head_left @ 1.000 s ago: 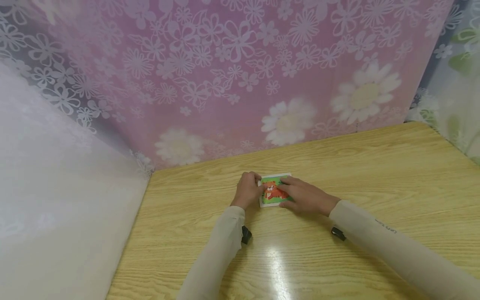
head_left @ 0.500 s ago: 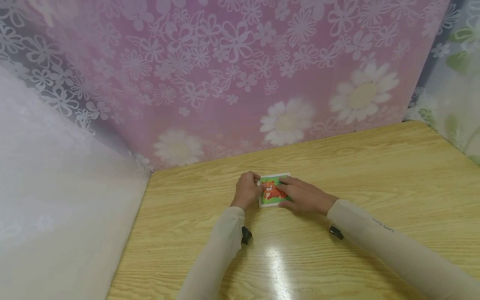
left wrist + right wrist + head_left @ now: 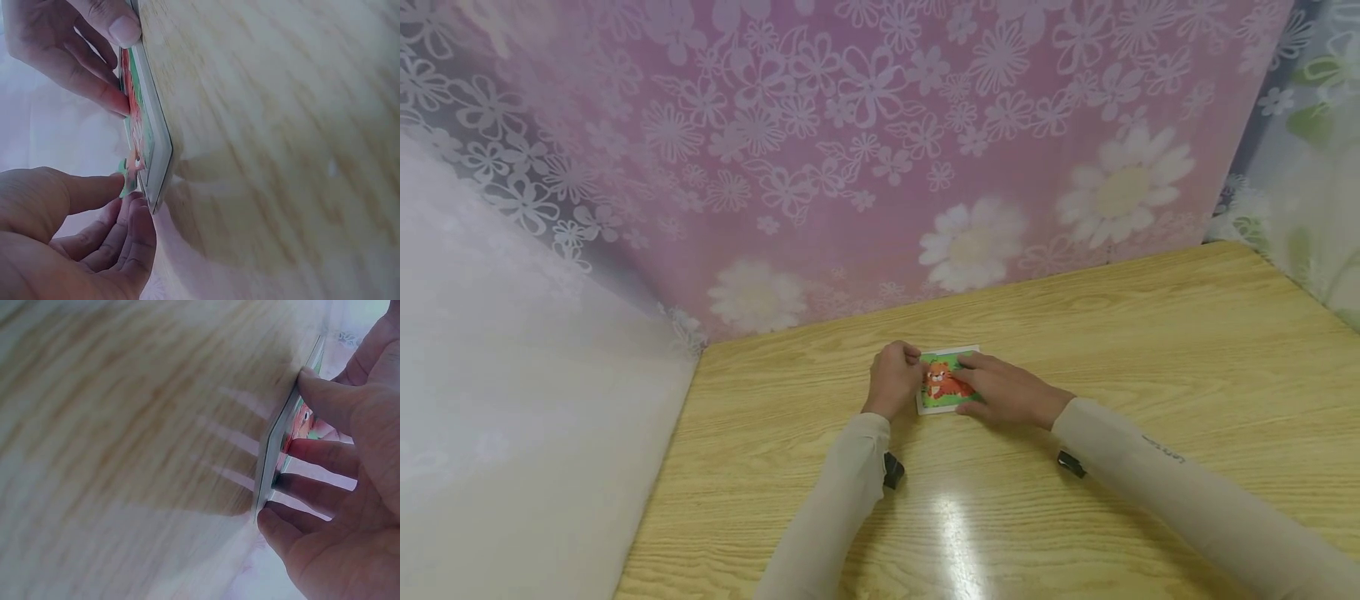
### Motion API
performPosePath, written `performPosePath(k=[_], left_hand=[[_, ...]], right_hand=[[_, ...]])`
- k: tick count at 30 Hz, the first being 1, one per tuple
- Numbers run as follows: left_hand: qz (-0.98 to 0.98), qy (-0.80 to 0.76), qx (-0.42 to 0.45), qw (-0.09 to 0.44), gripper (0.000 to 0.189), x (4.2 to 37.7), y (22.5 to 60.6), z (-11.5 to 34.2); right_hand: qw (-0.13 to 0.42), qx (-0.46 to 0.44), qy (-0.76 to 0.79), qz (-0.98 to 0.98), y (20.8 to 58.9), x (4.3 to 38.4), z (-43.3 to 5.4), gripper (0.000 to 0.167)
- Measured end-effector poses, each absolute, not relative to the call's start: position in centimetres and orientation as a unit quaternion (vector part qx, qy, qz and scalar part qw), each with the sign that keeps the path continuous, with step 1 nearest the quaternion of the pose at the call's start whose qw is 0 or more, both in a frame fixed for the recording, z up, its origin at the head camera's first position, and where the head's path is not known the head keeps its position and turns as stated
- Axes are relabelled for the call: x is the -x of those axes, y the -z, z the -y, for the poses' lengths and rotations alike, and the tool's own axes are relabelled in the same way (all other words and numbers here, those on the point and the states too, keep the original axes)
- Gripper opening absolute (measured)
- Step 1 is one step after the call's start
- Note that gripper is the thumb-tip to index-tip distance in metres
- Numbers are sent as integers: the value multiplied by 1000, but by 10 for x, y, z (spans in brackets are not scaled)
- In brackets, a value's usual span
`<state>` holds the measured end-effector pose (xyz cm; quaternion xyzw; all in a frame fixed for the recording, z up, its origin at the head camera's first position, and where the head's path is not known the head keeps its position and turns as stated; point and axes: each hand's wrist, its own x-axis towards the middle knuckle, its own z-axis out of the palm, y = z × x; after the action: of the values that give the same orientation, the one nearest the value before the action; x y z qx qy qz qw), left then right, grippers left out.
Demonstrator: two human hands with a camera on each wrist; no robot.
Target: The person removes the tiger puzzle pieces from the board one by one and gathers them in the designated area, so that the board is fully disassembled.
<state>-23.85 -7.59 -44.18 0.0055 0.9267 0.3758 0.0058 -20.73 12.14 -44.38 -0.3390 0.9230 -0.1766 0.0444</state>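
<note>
A flat jigsaw puzzle (image 3: pixel 942 402) with an orange tiger on green, in a white frame, lies on the table under both hands. At its left edge my left hand (image 3: pixel 892 382) pinches a small green puzzle piece (image 3: pixel 127 181) between thumb and fingertips. In the left wrist view the piece stands tilted at the end of the board, its lower part close to the picture. My right hand (image 3: pixel 1011 392) spreads over the right side. Its thumb (image 3: pixel 310 379) touches the near edge while mostly straight fingers rest on the picture and the right edge, hiding part of the tiger.
The wood-grain table (image 3: pixel 1112 333) carries the puzzle near its middle. Behind it hangs a pink flowered curtain (image 3: pixel 850 167), and a pale cloth (image 3: pixel 512 375) drops along the left side. Dark wrist cameras (image 3: pixel 892 471) sit below both cuffs.
My left thumb and fingers have drawn slightly up and left at the puzzle's left edge, exposing more of the tiger's face. The right hand and the board hold almost still.
</note>
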Motion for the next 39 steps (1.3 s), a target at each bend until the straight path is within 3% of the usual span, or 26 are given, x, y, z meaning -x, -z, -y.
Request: performPosePath(k=[9, 39], left_hand=[[-913, -408, -23, -18, 5, 237, 443, 81], [-908, -418, -26, 14, 10, 220, 443, 130]], right_hand=[[49, 334, 172, -925, 443, 208, -122, 59], [65, 324, 174, -928, 441, 206, -120, 61]])
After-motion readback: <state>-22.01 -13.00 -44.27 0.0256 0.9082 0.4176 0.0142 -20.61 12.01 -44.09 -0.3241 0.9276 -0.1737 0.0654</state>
